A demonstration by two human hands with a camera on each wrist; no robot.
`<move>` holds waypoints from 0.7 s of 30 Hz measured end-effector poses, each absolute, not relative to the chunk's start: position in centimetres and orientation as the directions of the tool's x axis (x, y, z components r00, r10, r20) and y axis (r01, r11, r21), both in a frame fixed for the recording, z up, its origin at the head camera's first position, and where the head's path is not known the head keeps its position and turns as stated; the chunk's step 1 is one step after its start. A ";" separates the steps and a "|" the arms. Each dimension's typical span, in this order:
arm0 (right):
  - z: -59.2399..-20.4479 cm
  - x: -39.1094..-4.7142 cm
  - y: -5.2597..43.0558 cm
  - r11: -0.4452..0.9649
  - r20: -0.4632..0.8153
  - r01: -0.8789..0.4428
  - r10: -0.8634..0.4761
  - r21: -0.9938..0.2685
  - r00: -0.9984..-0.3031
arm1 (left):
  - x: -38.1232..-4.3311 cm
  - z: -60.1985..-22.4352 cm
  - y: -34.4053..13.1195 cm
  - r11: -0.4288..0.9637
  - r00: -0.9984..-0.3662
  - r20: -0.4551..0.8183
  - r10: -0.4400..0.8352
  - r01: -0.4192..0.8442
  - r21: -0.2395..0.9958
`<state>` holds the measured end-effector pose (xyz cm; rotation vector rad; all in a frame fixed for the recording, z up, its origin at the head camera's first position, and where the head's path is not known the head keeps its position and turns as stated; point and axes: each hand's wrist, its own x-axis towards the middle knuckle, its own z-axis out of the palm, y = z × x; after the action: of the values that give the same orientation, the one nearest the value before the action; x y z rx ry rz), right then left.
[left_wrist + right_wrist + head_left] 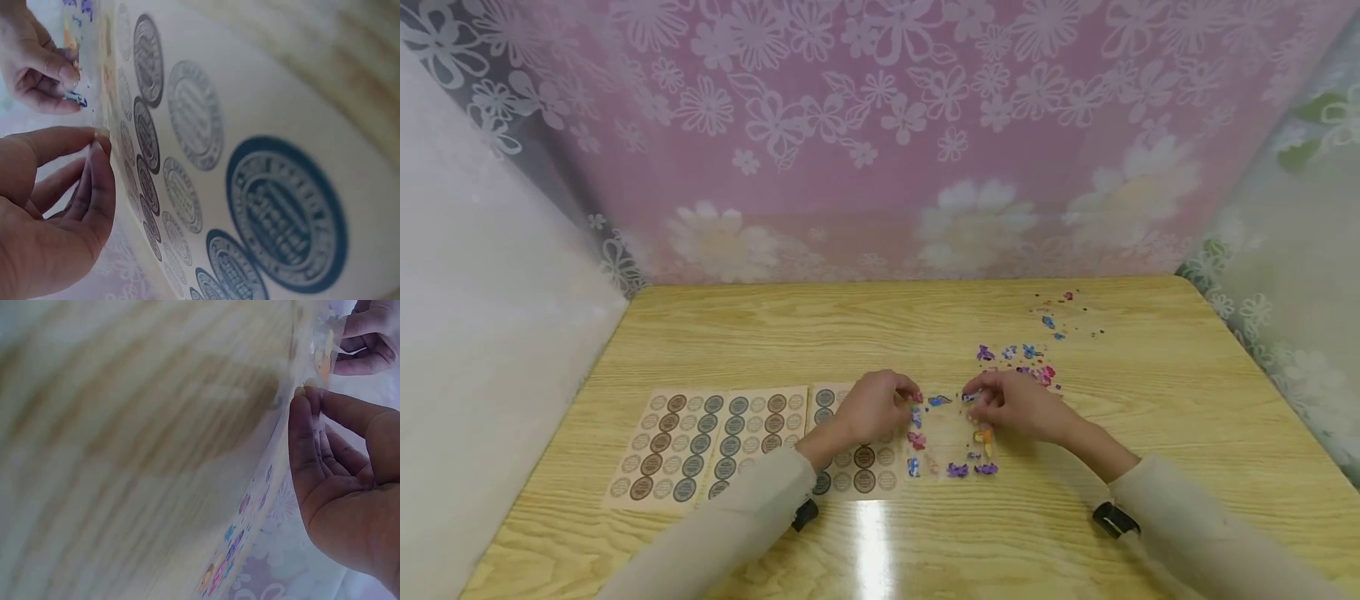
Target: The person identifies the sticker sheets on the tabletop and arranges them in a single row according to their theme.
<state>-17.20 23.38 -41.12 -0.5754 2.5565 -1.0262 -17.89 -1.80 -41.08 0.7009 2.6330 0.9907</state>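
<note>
A clear sticker sheet (pixel 946 437) lies on the table between the hands, with small colourful stickers around its edges, such as a purple sticker (pixel 957 471) and an orange one (pixel 983 440). At its upper left corner, my left hand (pixel 874 406) pinches the sheet's edge between thumb and forefinger. In the left wrist view those fingertips (pixel 100 139) meet. My right hand (pixel 1018 406) is at the upper right part of the sheet. Its thumb and forefinger pinch a small blue sticker (pixel 76 99), its far side hidden by the fingers.
To the left lie beige sheets (pixel 655 444) of round brown, grey and blue labels, the nearest partly under my left arm. Beyond the right hand are more small stickers (pixel 1030 352), with scattered tiny ones (pixel 1048 322) farther back. A flowered curtain (pixel 880 167) hangs behind the table.
</note>
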 end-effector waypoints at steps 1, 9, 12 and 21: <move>-41.1 -17.1 23.3 0.667 -0.149 -0.244 -0.475 -0.703 -0.867 | -17.7 -41.1 -1.8 0.663 -0.856 -0.051 0.515 0.360 0.657; -41.3 -16.6 22.7 0.692 -0.112 -0.282 -0.464 -0.664 -0.879 | -17.2 -41.3 -1.8 0.684 -0.848 -0.014 0.529 0.417 0.599; -41.6 -16.6 22.7 0.709 -0.113 -0.282 -0.454 -0.646 -0.884 | -17.2 -41.5 -1.7 0.684 -0.838 0.006 0.546 0.450 0.575; -41.6 -16.3 22.2 0.740 -0.133 -0.276 -0.442 -0.614 -0.887 | -17.1 -41.2 -1.2 0.742 -0.828 -0.009 0.560 0.497 0.450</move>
<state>-16.35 22.20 -41.62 -0.5631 2.6716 -0.8799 -17.09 -1.17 -41.17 0.8537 2.7964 0.6605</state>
